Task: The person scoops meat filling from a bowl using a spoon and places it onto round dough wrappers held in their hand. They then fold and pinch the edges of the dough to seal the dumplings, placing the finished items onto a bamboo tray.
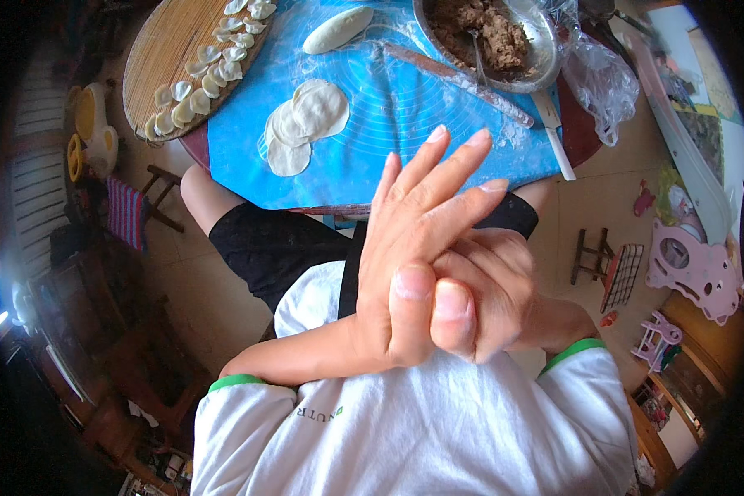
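My left hand is raised before my chest, its fingers stretched and spread and its thumb bent inward. Pressed against it is my right hand, with curled fingers and its thumb beside the left thumb. Whatever may lie between the palms is hidden. Beyond the hands, a stack of round dough wrappers lies on a blue floured mat. A dough log rests farther back. A floured wooden rolling pin lies beside a metal bowl of minced filling, which holds a metal utensil.
At the back left, a round woven tray bears several small dough pieces. A knife juts over the table's right edge. A clear plastic bag hangs beside the bowl. Low stools stand on both sides.
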`<state>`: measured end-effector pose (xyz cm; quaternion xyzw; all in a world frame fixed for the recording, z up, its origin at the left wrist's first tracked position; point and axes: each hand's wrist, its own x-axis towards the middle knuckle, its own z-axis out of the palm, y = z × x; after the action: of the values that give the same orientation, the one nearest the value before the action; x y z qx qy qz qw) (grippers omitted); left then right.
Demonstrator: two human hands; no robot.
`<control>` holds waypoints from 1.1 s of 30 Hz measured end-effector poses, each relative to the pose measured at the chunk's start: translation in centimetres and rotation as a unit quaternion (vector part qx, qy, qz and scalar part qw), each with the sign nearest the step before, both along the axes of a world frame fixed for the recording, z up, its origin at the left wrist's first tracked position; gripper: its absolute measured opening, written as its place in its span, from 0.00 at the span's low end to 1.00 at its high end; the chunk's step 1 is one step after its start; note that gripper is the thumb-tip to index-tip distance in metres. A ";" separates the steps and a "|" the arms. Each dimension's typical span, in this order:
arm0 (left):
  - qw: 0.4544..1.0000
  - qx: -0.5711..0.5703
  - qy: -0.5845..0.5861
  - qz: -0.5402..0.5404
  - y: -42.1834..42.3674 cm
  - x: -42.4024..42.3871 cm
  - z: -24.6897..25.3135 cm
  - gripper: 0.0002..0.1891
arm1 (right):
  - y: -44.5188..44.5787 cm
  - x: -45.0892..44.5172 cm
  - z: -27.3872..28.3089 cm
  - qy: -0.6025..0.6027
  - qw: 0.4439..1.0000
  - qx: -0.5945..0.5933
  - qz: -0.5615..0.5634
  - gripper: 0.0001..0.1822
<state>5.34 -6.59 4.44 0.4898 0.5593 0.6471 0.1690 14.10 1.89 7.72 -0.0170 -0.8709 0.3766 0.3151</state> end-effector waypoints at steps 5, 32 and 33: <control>0.993 -0.091 -0.074 -0.032 0.0 -1.3 1.0 0.53 | 1.5 -0.8 -1.1 0.052 0.994 -0.096 -0.003 0.12; 0.919 -0.140 -0.365 -0.053 -2.5 -0.6 1.4 0.30 | 2.4 -0.4 2.8 -0.019 0.998 0.009 -0.051 0.14; 0.915 -0.119 -0.384 -0.039 -2.1 -0.7 1.6 0.30 | 2.4 -0.7 3.7 -0.040 0.997 0.027 -0.068 0.14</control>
<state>4.68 -8.68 6.03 0.2014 0.5045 0.7072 0.4526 13.40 4.30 11.41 -0.0829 -0.8894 0.3299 0.3053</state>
